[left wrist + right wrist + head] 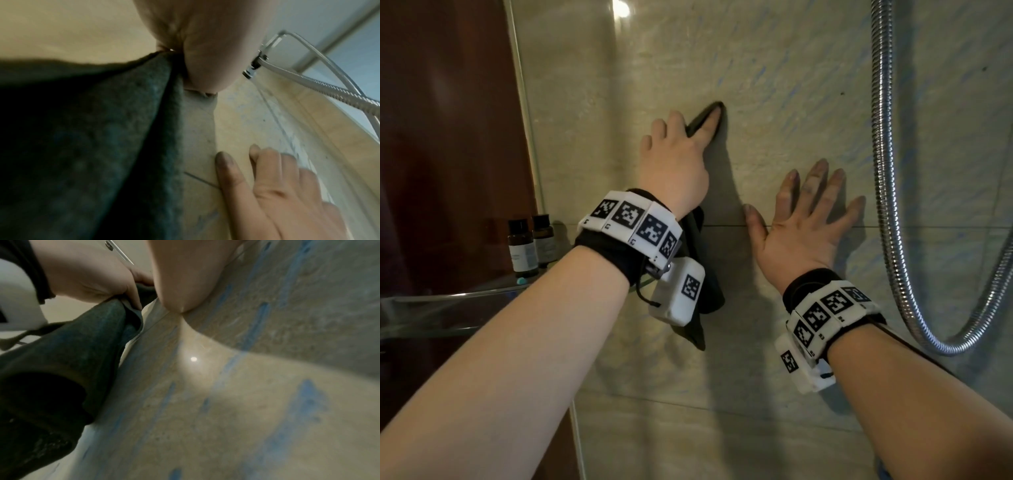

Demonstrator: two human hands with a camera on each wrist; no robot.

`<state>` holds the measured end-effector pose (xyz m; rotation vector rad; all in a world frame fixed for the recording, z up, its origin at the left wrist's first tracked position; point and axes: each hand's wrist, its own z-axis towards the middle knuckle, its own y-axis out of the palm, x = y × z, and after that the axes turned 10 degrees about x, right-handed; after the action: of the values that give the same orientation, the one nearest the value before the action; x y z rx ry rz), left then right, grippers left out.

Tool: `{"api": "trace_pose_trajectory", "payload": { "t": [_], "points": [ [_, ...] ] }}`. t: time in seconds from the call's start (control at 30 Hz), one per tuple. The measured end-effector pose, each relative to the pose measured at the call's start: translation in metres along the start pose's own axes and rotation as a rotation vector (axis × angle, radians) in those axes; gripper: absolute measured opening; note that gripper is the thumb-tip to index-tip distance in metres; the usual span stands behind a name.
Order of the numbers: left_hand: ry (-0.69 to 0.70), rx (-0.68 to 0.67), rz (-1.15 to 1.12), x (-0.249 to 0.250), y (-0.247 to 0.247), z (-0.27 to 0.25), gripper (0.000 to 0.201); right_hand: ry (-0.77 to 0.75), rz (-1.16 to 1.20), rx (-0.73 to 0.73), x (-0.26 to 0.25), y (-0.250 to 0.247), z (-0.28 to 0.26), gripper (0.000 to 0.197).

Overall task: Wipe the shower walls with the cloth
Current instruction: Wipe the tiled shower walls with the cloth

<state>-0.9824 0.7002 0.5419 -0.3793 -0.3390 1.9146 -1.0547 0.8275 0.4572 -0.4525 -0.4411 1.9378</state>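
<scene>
Against the beige tiled shower wall [774, 102], the left hand [674, 161] pinned the dark grey-green cloth [705, 301], fingers curled round its top while the rest hung below the wrist. Mid-wipe, by the look of it (blue streaks showed to the right). The right hand [804, 219] lay flat, fingers spread, holding nothing, just beside the cloth. Next move probably called for a firm sweep rightward.

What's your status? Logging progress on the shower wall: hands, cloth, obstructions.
Left hand presses dark cloth to wall. Right hand flat on tile, empty. Blue streaks unwiped. Shower hose hangs at right.
</scene>
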Motion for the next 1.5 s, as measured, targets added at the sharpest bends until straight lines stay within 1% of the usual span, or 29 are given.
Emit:
{"api": "trace_pose_trajectory", "payload": {
  "t": [0.07, 0.13, 0.27, 0.3, 0.33, 0.43, 0.47, 0.5, 0.6, 0.63, 0.67, 0.77, 0.83, 0.9, 0.97, 1.1, 1.13, 1.17, 1.2, 1.3, 1.33, 1.4, 1.5],
  "points": [
    [-0.074, -0.007, -0.019, -0.001, 0.0, 0.004, 0.074, 0.003, 0.005, -0.006, 0.0, -0.001, 0.0, 0.077],
    [-0.075, -0.014, -0.018, 0.007, -0.001, 0.004, 0.074, 0.005, -0.001, -0.013, 0.0, -0.001, 0.0, 0.076],
    [0.1, 0.009, 0.037, 0.015, 0.0, 0.002, 0.074, 0.005, -0.018, -0.019, 0.0, -0.002, 0.0, 0.074],
    [0.124, 0.024, 0.06, 0.012, -0.001, 0.002, 0.075, 0.006, -0.019, -0.022, 0.0, -0.003, 0.0, 0.074],
    [0.121, 0.037, 0.082, 0.008, -0.003, 0.004, 0.075, 0.007, -0.019, -0.026, 0.0, -0.004, 0.0, 0.075],
    [0.016, 0.031, 0.104, 0.002, -0.006, 0.007, 0.073, 0.011, -0.004, -0.032, 0.0, -0.004, 0.0, 0.075],
    [0.006, 0.02, 0.101, 0.003, -0.007, 0.006, 0.072, 0.01, -0.005, -0.031, -0.001, -0.004, 0.0, 0.075],
    [0.025, 0.008, 0.099, 0.006, -0.007, 0.005, 0.072, 0.01, -0.012, -0.029, -0.001, -0.004, 0.0, 0.075],
    [0.161, 0.002, 0.109, 0.012, -0.006, 0.0, 0.074, 0.01, -0.027, -0.032, -0.002, -0.005, 0.0, 0.075],
    [0.178, 0.006, 0.121, 0.01, -0.005, 0.001, 0.075, 0.011, -0.023, -0.039, -0.002, -0.005, 0.0, 0.075],
    [0.161, 0.008, 0.13, 0.007, -0.006, 0.002, 0.074, 0.013, -0.016, -0.048, -0.002, -0.005, 0.0, 0.075],
    [-0.012, -0.004, 0.103, -0.004, -0.008, 0.008, 0.073, 0.016, 0.009, -0.063, -0.001, -0.005, 0.001, 0.076],
    [-0.08, -0.023, 0.072, -0.004, -0.006, 0.01, 0.074, 0.018, 0.015, -0.068, -0.001, -0.005, 0.001, 0.076],
    [-0.091, -0.057, 0.018, 0.001, -0.005, 0.015, 0.075, 0.017, 0.007, -0.063, -0.001, -0.006, 0.001, 0.075],
    [-0.073, -0.077, -0.024, 0.008, -0.006, 0.02, 0.074, 0.017, -0.006, -0.057, -0.001, -0.006, 0.001, 0.075],
    [0.082, -0.027, 0.026, 0.009, -0.007, 0.024, 0.073, 0.015, -0.009, -0.055, -0.002, -0.006, 0.002, 0.075],
    [0.096, -0.009, 0.057, 0.006, -0.007, 0.025, 0.073, 0.012, -0.01, -0.054, -0.002, -0.006, 0.001, 0.075],
    [0.081, 0.001, 0.079, 0.002, -0.008, 0.027, 0.072, 0.01, -0.01, -0.053, -0.002, -0.006, 0.002, 0.075],
    [0.038, 0.002, 0.088, -0.001, -0.009, 0.029, 0.071, 0.01, -0.011, -0.055, -0.001, -0.006, 0.002, 0.075],
    [-0.153, -0.029, 0.035, -0.004, -0.011, 0.036, 0.073, 0.014, -0.011, -0.055, 0.0, -0.004, 0.002, 0.076],
    [-0.187, -0.038, 0.003, -0.002, -0.011, 0.037, 0.074, 0.014, -0.011, -0.048, -0.001, -0.004, 0.002, 0.076],
    [-0.194, -0.043, -0.04, 0.004, -0.011, 0.04, 0.075, 0.01, -0.015, -0.034, -0.001, -0.003, 0.002, 0.076],
    [-0.105, -0.051, -0.053, 0.01, -0.012, 0.042, 0.074, 0.008, -0.024, -0.013, -0.001, -0.001, 0.001, 0.075]
  ]
}}
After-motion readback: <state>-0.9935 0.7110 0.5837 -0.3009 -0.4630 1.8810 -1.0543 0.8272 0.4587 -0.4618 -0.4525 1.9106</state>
